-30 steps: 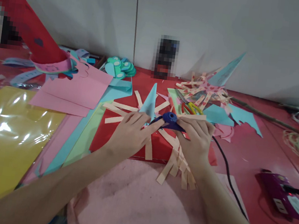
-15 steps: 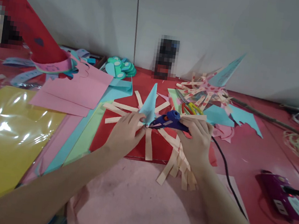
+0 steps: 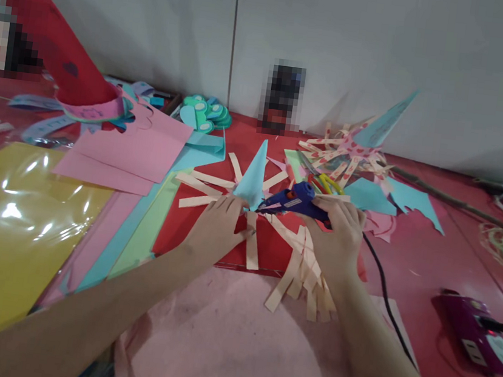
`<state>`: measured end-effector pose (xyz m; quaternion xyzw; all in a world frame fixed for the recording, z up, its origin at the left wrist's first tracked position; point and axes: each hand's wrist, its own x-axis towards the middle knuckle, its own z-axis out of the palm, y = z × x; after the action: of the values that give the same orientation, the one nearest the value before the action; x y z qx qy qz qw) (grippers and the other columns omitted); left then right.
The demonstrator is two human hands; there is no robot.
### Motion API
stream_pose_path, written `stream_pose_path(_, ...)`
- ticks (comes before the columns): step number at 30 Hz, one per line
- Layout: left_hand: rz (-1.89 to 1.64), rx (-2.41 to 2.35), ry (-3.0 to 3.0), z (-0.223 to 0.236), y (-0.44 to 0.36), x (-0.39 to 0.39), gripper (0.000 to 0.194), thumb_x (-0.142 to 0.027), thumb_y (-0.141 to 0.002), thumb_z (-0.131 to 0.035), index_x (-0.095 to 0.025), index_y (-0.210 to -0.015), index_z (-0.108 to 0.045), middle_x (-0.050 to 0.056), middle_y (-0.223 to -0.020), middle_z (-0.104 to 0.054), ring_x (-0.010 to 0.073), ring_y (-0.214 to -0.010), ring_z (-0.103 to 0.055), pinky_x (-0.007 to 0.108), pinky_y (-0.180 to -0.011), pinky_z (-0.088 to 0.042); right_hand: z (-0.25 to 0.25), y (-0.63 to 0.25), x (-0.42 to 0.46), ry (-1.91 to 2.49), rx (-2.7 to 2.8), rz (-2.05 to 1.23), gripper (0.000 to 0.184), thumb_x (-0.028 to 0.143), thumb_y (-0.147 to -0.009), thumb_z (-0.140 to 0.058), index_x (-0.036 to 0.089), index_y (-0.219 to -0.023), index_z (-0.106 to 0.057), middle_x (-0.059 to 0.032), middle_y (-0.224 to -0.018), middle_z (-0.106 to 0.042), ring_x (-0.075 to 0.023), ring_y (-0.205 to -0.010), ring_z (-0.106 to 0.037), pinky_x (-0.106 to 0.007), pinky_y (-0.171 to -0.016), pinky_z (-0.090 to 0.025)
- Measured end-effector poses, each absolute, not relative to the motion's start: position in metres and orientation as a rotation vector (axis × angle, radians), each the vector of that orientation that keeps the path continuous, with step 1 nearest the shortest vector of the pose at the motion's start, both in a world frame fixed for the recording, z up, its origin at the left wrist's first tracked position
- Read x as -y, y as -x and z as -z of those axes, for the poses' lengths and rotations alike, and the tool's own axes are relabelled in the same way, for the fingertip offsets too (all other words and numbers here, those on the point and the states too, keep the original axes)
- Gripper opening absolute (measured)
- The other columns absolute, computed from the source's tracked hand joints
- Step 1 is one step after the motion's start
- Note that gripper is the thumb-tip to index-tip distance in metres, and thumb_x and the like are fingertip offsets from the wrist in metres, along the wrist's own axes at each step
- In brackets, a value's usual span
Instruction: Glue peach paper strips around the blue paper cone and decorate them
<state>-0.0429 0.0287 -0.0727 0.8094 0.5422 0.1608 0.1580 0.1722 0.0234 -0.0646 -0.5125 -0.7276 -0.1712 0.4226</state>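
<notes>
**Left fingers [image 3: 235, 203] spread at the cone's foot, right fingers [image 3: 338, 210] wrapped around the glue gun**

Main object: pale blue paper cone [image 3: 253, 176], upright just beyond the left fingertips. Pale strips [image 3: 197, 202] radiate from its base; the front strip [image 3: 251, 256] points back toward the wearer, under the left thumb.

Left hand [image 3: 217, 224]: thumb well apart from the forefinger, nothing seen pinched between them. Fingertips lie at the near left edge of the cone's base; whether they press or merely touch, cannot tell.

Right hand [image 3: 343, 224]: closed firmly on the blue glue gun [image 3: 307, 204]. Nozzle points left from these fingers, ending close to the cone's foot, near the front strip's inner end. Contact and any glue there: too small to tell.

Change over the last half second: left thumb has swung outward over the front strip, and the gun has eased slightly to the right. Cone and front strip keep their places. Reading: the joint between strip and cone base looks like the working spot, with the left hand likely steadying the paper.

Nearby: loose strips [image 3: 302, 274] just left of the right wrist; yellow-handled tool [image 3: 330, 183] beyond the right fingers. Red sheet [image 3: 207, 247] on the tabletop [image 3: 411, 263] lies beneath the cone.
</notes>
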Motion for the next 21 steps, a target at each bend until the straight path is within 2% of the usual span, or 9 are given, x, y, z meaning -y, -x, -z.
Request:
stream_pose_path(9, -0.507, -1.534, -2.281, 0.076, 0.044, -0.030, 0.026, -0.029, -0.080, -0.065, -0.017, -0.098, -0.050, 0.005, -0.099, -0.058, 0.0241, -0.101, -0.054, 0.040, -0.089, -0.044, 0.070, -0.176, -0.026, 1.539, 1.554, 0.104, 0.020, 0.041, -0.075, -0.065, 0.023, -0.083, -0.060, -0.0025, -0.087, -0.067, -0.0209, -0.082, -0.058, -0.037, -0.076, -0.040)
stream_pose_path(12, -0.508, -1.519, -2.334, 0.074, 0.046, -0.027, 0.022, -0.030, -0.083, -0.061, -0.017, -0.099, -0.052, 0.006, -0.104, -0.058, 0.0245, -0.106, -0.053, 0.040, -0.090, -0.044, 0.070, -0.178, -0.030, 1.590, 1.406, -0.082, 0.028, 0.044, -0.069, -0.069, 0.022, -0.085, -0.061, -0.0031, -0.086, -0.066, -0.0200, -0.078, -0.058, -0.036, -0.073, -0.044)
stream_pose_path(17, -0.447, -1.422, -2.587, 0.070, 0.044, -0.009, 0.034, -0.034, -0.089, -0.052, -0.016, -0.118, -0.050, 0.009, -0.120, -0.058, 0.0247, -0.113, -0.052, 0.040, -0.095, -0.042, 0.073, -0.182, -0.036, 1.586, 1.218, -0.238, 0.032, 0.043, -0.063, -0.074, 0.020, -0.083, -0.062, -0.0020, -0.080, -0.066, -0.0184, -0.074, -0.059, -0.034, -0.069, -0.047)
stream_pose_path(21, -0.327, -1.360, -2.784, 0.073, 0.039, 0.011, 0.048, -0.035, -0.092, -0.045, -0.009, -0.132, -0.043, 0.015, -0.136, -0.049, 0.0257, -0.124, -0.046, 0.040, -0.103, -0.036, 0.075, -0.186, -0.039, 1.566, 1.197, -0.269, 0.031, 0.043, -0.064, -0.073, 0.020, -0.080, -0.061, -0.0021, -0.079, -0.065, -0.0177, -0.074, -0.059, -0.034, -0.069, -0.048)
